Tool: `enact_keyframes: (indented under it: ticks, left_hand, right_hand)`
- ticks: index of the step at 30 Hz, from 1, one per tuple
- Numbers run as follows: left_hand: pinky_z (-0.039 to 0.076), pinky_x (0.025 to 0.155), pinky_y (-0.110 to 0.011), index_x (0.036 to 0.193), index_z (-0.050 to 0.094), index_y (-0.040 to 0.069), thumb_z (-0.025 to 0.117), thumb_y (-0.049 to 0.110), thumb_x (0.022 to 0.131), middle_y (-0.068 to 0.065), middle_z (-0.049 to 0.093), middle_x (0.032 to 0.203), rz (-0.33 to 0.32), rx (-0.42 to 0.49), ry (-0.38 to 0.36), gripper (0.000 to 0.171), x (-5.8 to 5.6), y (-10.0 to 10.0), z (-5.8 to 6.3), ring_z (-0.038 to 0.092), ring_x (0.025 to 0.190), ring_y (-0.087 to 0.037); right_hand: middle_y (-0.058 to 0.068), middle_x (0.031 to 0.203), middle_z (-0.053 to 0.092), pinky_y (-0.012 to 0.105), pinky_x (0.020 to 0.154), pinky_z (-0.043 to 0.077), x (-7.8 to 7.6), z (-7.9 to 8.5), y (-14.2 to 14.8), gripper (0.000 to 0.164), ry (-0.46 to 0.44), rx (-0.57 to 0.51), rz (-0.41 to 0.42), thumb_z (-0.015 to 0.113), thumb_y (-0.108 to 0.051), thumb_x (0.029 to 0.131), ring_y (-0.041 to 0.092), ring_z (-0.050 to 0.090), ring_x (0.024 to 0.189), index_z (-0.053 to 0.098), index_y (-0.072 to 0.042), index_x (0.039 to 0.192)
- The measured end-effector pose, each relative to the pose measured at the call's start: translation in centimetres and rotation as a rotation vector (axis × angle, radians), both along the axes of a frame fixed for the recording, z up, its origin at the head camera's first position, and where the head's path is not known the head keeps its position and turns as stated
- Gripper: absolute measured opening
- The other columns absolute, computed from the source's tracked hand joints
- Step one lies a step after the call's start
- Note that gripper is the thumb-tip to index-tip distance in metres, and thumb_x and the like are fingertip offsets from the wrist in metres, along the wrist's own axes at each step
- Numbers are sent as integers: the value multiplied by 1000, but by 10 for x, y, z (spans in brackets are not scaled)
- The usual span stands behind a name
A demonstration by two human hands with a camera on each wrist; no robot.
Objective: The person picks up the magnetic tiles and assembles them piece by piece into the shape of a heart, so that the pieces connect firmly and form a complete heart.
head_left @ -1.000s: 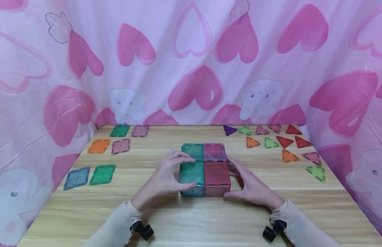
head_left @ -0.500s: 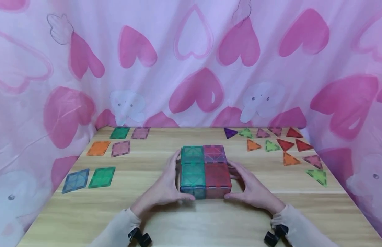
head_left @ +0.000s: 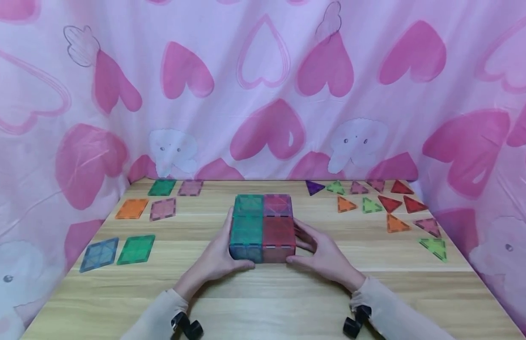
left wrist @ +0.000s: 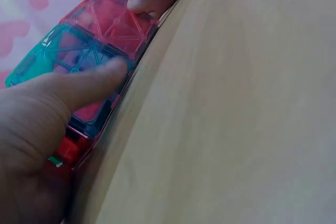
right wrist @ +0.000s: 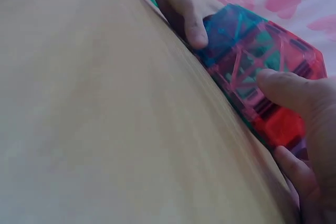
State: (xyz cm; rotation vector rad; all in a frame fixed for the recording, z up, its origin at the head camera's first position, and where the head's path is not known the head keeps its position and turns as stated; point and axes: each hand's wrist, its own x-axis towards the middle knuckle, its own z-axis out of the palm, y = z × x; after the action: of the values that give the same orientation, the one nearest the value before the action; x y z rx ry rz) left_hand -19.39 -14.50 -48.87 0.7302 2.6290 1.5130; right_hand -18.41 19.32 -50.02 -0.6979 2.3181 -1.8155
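A low box of see-through magnetic tiles (head_left: 247, 229) sits at the middle of the table in the head view. Its top is made of green, purple-pink and red squares, and its front has blue and red ones. My left hand (head_left: 218, 252) holds the left side, thumb across the blue front tile (left wrist: 79, 59) and other fingers along the side. From the right, my right hand (head_left: 324, 250) grips the red end, its thumb on the red front tile (right wrist: 247, 72). The far fingers of both hands are partly hidden by the box.
At the left lie loose diamond and square tiles: blue (head_left: 99, 255), green (head_left: 136, 249), orange (head_left: 132, 208) and pink. Several triangle tiles, among them a purple one (head_left: 314, 187) and a lime one (head_left: 434, 247), spread over the back right. A pink heart-print curtain (head_left: 263, 132) surrounds the table.
My left fingers have come off the top of the tile box to its left side. Both hands have since shifted the box left and slightly away. The loose tiles lie as before.
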Motion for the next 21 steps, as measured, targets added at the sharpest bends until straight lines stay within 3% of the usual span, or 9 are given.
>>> enact_keyframes:
  ticks: [9, 15, 21]
  left_hand:
    - [42, 124, -65, 180, 4, 37, 108, 40, 72, -14, 48, 171, 103, -93, -14, 150, -33, -36, -1, 52, 152, -39]
    - [41, 125, -64, 180, 11, 32, 106, 32, 77, -20, 53, 167, 171, -79, 24, 141, -54, -49, 1, 51, 152, -42]
    - [42, 125, -61, 180, 15, 26, 104, 28, 81, -19, 57, 164, 251, -63, 25, 133, -65, -57, 1, 53, 151, -39]
  right_hand:
    - [10, 168, 54, 29, 109, 56, -31, 0, -42, 96, 88, 24, -32, 94, -16, 92, 25, 62, 145, 42, -20, 172]
    - [10, 166, 55, 27, 108, 56, -60, 3, -64, 89, 144, 29, -67, 91, -13, 95, 21, 64, 143, 44, -18, 171]
    - [13, 158, 64, 28, 104, 60, -80, 1, -83, 81, 151, 4, -108, 91, -12, 94, 23, 70, 135, 52, -14, 166]
